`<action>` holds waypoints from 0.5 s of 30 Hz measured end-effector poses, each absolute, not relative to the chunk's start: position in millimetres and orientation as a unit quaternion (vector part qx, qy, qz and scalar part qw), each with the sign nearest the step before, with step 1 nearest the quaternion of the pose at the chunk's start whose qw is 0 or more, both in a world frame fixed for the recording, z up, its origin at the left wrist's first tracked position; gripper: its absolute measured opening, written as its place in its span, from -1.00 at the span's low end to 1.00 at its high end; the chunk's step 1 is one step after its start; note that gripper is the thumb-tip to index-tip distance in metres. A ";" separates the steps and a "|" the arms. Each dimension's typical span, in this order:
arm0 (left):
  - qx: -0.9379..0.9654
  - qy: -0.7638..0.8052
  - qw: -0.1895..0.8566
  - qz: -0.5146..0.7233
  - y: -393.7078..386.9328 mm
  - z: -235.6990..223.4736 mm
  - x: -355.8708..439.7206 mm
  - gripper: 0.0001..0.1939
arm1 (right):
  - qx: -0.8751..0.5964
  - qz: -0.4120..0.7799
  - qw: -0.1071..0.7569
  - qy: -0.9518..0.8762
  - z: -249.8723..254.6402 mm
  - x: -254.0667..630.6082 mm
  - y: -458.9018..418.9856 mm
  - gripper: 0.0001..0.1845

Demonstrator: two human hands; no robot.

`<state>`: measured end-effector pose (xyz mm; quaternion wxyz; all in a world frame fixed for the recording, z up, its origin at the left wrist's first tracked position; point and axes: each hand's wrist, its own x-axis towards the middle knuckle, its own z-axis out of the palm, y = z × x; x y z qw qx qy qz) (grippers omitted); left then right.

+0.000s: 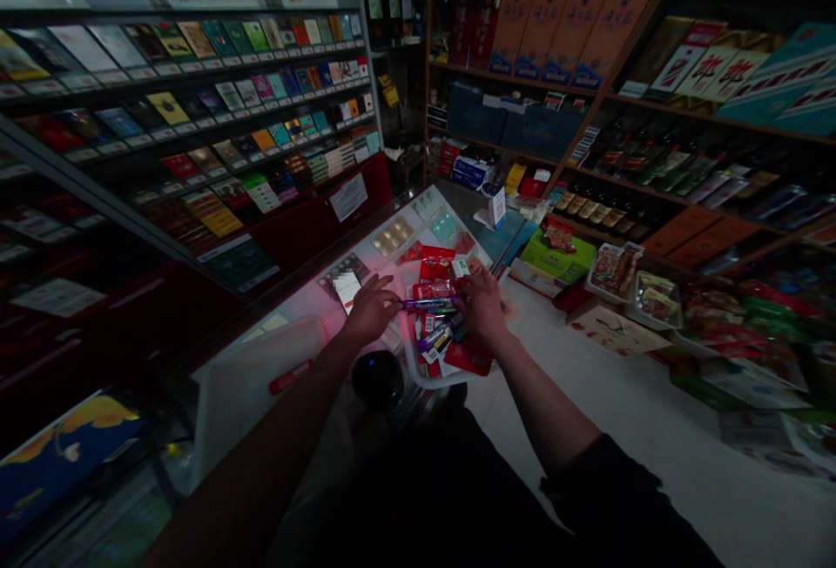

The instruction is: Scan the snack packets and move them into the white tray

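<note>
While both forearms reach forward over a white plastic basket, a slim purple packet with lettering along it is pinched between the two hands. The left hand holds its 9 o'clock end in a narrow grip, thumb and fingers close together. The right hand has the 3 o'clock end, its grip also narrow. The packet lies level across the basket, above a jumble of red packets and other small wrapped goods; whether it rests on them, I cannot tell.

Seen from the basket, a lit smartphone lies at about 10 o'clock on the glass-topped desk, just beyond the left hand. A round black device with a small blue light stands at 8 o'clock, near the basket's rim. Farther out in that direction is a large white tub. Toward 11 o'clock, past the desk, rise rows of cigarette packs. A green carton sits at 2 o'clock, and tall orange boxes fill a wooden shelf toward 1 o'clock.
</note>
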<state>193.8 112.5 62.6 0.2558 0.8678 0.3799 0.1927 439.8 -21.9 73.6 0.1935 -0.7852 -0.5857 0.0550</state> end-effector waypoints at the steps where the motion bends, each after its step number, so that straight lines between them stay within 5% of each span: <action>1: 0.861 0.383 0.266 0.202 111.7 64.1 187.7 -0.82 | -0.775 0.061 0.202 -0.595 74.0 437.6 -20.6 -0.74; 15: 0.676 0.511 0.451 0.282 76.8 87.1 122.9 -0.71 | -0.708 0.284 0.405 -0.504 83.0 386.1 -16.7 -0.78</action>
